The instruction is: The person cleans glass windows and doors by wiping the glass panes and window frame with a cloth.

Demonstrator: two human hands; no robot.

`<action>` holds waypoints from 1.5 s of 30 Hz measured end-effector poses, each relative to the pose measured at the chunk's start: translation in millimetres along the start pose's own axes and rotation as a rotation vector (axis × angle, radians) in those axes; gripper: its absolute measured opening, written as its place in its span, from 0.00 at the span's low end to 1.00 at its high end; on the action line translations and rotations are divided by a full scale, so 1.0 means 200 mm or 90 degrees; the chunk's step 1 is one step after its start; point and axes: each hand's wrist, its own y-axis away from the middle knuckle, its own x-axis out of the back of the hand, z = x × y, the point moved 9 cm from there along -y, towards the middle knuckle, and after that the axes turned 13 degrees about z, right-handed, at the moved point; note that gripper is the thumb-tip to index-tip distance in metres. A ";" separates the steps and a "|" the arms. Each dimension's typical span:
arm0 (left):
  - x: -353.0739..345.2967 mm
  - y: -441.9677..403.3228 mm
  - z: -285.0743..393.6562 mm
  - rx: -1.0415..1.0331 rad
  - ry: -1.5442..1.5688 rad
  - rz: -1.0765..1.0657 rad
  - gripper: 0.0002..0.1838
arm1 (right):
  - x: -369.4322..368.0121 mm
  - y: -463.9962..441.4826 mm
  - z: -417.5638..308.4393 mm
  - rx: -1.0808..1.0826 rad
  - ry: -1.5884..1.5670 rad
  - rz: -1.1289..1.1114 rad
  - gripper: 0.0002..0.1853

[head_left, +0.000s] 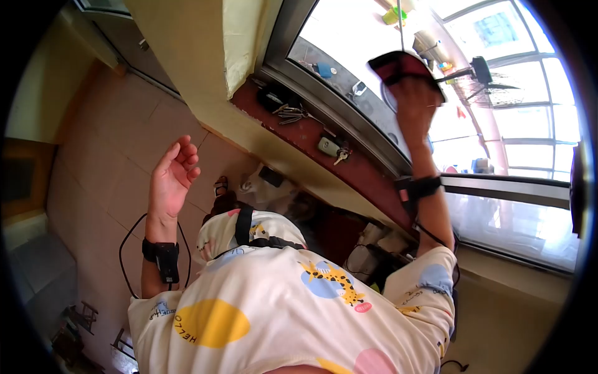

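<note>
My right hand (416, 103) is raised at the window on the upper right, its fingers on a dark red and black flat item (405, 67) with a pale rim. A thin rod runs up from that item, and a dark bracket (479, 71) shows just right of it. On the left, my left hand (174, 174) hangs in the air over the tiled floor, palm up, with loosely curled fingers apart and nothing in them. Both wrists wear black straps with cables.
A dark red window sill (299, 140) bears a bunch of keys (291, 113), a key fob (328, 146) and a black item. The window frame (349, 109) slants across the upper right. Bags and boxes lie below the sill. Small stools stand at the lower left.
</note>
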 end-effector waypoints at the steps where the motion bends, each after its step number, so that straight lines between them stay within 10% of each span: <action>1: 0.04 0.01 0.03 -0.022 0.013 0.015 0.12 | 0.15 -0.18 0.23 -0.040 0.036 0.170 0.13; 7: 0.22 0.05 0.14 -0.092 0.056 0.065 0.12 | 0.35 -0.62 0.68 -0.089 0.227 0.404 0.19; 12: 0.32 0.08 0.18 -0.111 0.066 0.110 0.12 | -0.25 -0.14 -0.54 0.062 -0.077 -0.024 0.29; 18: 0.40 0.12 0.20 -0.123 0.065 0.144 0.12 | -0.31 -0.15 -0.62 0.178 -0.214 -0.161 0.20; 24: 0.50 0.18 0.24 -0.149 0.102 0.169 0.11 | 0.30 -0.95 0.25 0.050 0.036 0.448 0.23; 26: 0.50 0.17 0.26 -0.158 0.112 0.169 0.11 | 0.19 -0.94 0.33 0.010 0.130 0.441 0.25; 29: 0.49 0.17 0.24 -0.152 0.127 0.156 0.11 | 0.04 -0.85 -0.07 -0.075 -0.022 0.309 0.20; 37: 0.60 0.17 0.17 -0.134 0.124 0.201 0.13 | -0.35 -0.28 -0.91 0.272 -0.322 -0.028 0.16; 45: 0.54 0.16 0.19 -0.152 0.144 0.179 0.12 | 0.23 -1.32 0.07 0.076 -0.035 0.508 0.17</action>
